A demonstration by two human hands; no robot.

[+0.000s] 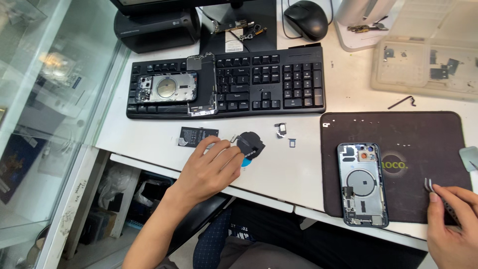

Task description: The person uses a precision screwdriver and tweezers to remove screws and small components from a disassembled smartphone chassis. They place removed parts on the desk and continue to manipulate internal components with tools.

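Nearest me, my right hand sits at about four o'clock, right at the table's near edge, fingers pinched together on a pair of tweezers whose tips point up toward eleven o'clock over the dark work mat. The mat runs to the table's front edge, so there is little room behind that hand. On the mat, at five o'clock of centre, lies one opened phone housing, blue-grey frame, a round coil in its middle, small boards at its lower end and a camera block at the top. My left hand is at seven o'clock, fingers loosely spread and reaching flat across the white table, fingertips touching a round black coil part with a blue tab at its lower side. Just left of it lies one flat black battery; to the right, two small loose parts, with open white table between them and the mat. Farther off, at eleven to one o'clock, one black keyboard carries a second opened housing and a bare phone frame standing across it. Beyond, at twelve, one black mouse; at two o'clock, one clear parts tray. The table's left edge meets a glass case.
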